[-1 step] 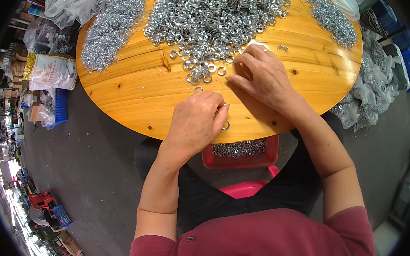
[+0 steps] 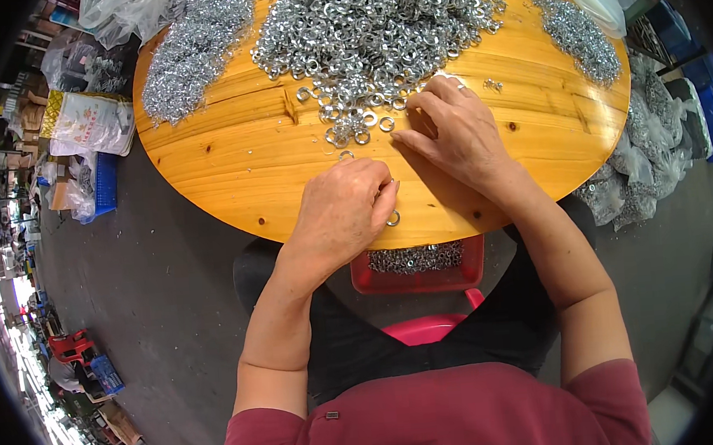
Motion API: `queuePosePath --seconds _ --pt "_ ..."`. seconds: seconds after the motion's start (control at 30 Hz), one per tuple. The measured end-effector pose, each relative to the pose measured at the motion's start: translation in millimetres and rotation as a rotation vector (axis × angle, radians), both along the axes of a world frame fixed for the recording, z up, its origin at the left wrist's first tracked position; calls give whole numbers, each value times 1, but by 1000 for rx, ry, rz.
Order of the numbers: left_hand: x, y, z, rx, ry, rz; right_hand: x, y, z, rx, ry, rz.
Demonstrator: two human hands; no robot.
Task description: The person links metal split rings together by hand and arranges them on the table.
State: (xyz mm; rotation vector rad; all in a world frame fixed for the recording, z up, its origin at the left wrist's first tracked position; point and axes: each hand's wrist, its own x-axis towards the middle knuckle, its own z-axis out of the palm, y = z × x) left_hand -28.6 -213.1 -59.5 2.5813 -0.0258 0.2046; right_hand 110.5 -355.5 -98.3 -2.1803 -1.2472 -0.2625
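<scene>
My left hand [image 2: 341, 209] rests near the front edge of the wooden table, fingers curled and thumb pressed against them. Whatever it may hold is hidden beneath. One metal ring [image 2: 393, 218] lies by its thumb and another ring [image 2: 346, 154] just beyond its knuckles. My right hand [image 2: 459, 128] is at the near right fringe of a large pile of metal rings [image 2: 376, 31]. Its fingers bend down and its thumb stands apart, with nothing visible between them. Left of this thumb lies a loose ring [image 2: 387, 124], close to a small cluster of shiny bits [image 2: 346, 129].
Heaps of fine silvery pieces lie on the round table [image 2: 245, 168]: a left heap [image 2: 196, 56] and a right heap [image 2: 579, 37]. Below the front edge is a red bin [image 2: 418, 280] with small metal parts. Filled clear bags [image 2: 637, 161] stand on the floor at right.
</scene>
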Motion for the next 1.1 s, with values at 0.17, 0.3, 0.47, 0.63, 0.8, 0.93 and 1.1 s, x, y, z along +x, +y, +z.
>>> queuePosePath --seconds 0.17,0.3,0.47,0.63,0.8,0.93,1.1 --pt "0 4 -1 -23 13 -47 1 12 -8 74 -63 -43" --pt "-1 9 -2 -54 47 -86 3 1 -11 3 -228 -75" --pt "-1 12 -6 -105 59 -96 25 -36 -8 -169 -249 -294" --pt "-2 12 1 -58 123 -59 51 -64 -5 -78 -344 -335" --pt "-6 19 2 -70 127 -82 -3 -28 4 123 -75 -29" --pt "-2 19 0 -173 137 54 -11 -8 -2 27 -237 -2" --pt "0 10 -13 -211 14 109 24 -34 -7 -200 -408 -264"
